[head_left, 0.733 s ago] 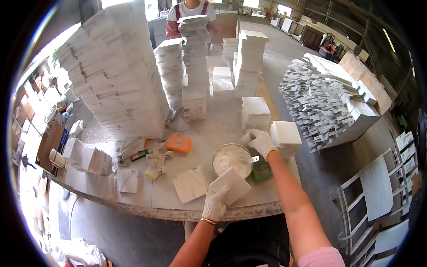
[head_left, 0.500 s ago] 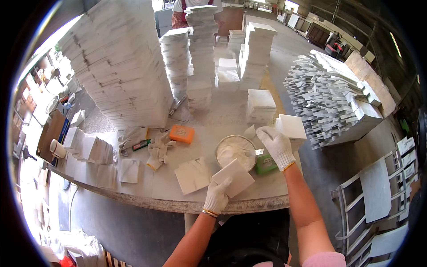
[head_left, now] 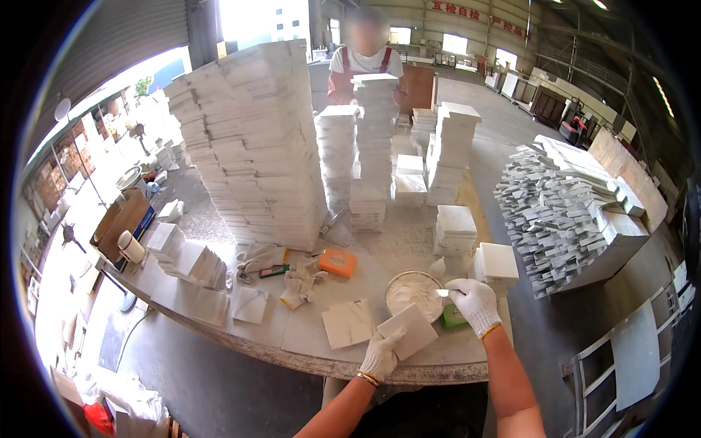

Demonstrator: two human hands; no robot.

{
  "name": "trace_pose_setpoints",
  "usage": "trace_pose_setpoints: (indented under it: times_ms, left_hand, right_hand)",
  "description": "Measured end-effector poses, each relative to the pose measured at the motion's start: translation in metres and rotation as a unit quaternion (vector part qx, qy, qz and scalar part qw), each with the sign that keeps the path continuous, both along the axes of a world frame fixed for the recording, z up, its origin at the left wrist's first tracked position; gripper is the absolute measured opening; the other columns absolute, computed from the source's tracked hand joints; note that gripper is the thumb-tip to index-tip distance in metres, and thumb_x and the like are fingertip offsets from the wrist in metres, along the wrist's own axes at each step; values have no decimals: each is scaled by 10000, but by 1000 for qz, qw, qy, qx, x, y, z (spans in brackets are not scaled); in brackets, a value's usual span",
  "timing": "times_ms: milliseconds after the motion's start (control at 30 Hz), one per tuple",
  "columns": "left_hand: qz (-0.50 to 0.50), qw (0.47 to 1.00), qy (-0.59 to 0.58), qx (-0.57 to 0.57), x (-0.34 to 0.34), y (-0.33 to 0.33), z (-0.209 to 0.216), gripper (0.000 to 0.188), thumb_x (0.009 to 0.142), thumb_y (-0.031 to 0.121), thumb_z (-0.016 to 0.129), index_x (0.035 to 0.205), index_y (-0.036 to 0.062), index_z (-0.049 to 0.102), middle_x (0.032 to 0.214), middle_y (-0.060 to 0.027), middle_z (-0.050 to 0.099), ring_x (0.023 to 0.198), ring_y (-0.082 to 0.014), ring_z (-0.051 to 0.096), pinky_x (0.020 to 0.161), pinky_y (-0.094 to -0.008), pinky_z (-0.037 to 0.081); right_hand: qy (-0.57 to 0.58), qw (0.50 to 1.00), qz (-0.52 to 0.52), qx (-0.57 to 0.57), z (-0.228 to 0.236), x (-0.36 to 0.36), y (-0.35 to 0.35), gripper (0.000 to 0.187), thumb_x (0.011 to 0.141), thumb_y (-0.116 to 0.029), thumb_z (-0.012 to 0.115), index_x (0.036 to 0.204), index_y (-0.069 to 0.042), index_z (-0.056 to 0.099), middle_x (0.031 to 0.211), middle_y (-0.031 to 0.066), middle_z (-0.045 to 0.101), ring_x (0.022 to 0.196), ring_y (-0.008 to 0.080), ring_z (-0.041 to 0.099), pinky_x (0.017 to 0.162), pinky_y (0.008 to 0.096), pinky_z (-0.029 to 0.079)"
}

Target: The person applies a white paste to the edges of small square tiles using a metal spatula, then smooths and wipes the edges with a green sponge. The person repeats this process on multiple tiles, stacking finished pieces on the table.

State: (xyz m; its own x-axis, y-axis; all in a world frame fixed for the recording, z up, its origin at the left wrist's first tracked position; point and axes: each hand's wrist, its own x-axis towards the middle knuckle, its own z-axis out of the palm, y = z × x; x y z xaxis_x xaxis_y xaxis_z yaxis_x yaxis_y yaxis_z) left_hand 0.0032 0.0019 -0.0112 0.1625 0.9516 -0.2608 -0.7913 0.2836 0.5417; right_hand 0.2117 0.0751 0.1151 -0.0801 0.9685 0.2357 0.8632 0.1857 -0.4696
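My left hand (head_left: 381,355), in a white knit glove, grips a square white stone tile (head_left: 410,333) by its near left edge, tilted above the table's front edge. Just beyond that tile stands a round bowl (head_left: 390,301) filled with white paste. My gloved right hand (head_left: 476,304) is closed on a small scraper blade (head_left: 442,293), whose light tip points left over the bowl's right rim; its handle is hidden in my fingers. Partly under my right wrist lies a green box (head_left: 453,317). Another veined tile (head_left: 348,324) rests flat to the left of the bowl.
Tall tile stacks (head_left: 248,146) rise across the table, with shorter piles (head_left: 499,263) at the right edge. An orange box (head_left: 337,263) and loose gloves (head_left: 301,281) lie mid-table. Behind the stacks stands another person (head_left: 365,62). Stacked stone strips (head_left: 555,219) stand at right.
The whole view has tilted up, showing more of the hall and the other person. My right hand has turned slightly, with the blade still at the bowl; my left still holds the tile.
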Motion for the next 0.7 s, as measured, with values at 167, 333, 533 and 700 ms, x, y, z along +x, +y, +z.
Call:
trace_pose_setpoints:
  times_ms: [167, 333, 533, 700]
  left_hand:
    - [-28, 999, -37, -8, -2, 1, 8, 468, 930, 52, 690, 1358, -22, 518, 1267, -113, 632, 1136, -249, 644, 978, -407, 549]
    - [-10, 1000, -24, 10, 3, 2, 2, 390, 952, 66, 645, 1324, -6, 553, 1250, -92, 646, 1120, -222, 654, 955, -387, 560]
    - [-3, 1000, -20, 14, -1, 2, 7, 441, 945, 68, 668, 1351, -24, 523, 1264, -106, 636, 1134, -229, 645, 973, -386, 551]
    - [-12, 1000, -22, -14, 1, 2, 0, 474, 936, 70, 688, 1363, -33, 510, 1268, -109, 629, 1138, -227, 639, 972, -383, 549]
  right_hand:
    - [118, 991, -23, -55, -19, 5, 0, 187, 864, -257, 692, 961, -127, 784, 929, 93, 748, 856, 269, 708, 753, 361, 545]
    - [170, 983, -29, -62, -32, 2, 2, 177, 863, -213, 691, 976, -112, 783, 926, 100, 752, 840, 250, 717, 757, 337, 546]
    - [209, 977, -9, -34, -39, -2, 9, 186, 860, -130, 691, 1000, -37, 770, 857, 79, 759, 682, 125, 661, 654, 284, 522]
    - [189, 980, -30, -60, -40, -1, 7, 197, 871, -202, 687, 1002, -84, 775, 932, 113, 757, 836, 228, 728, 765, 320, 549]
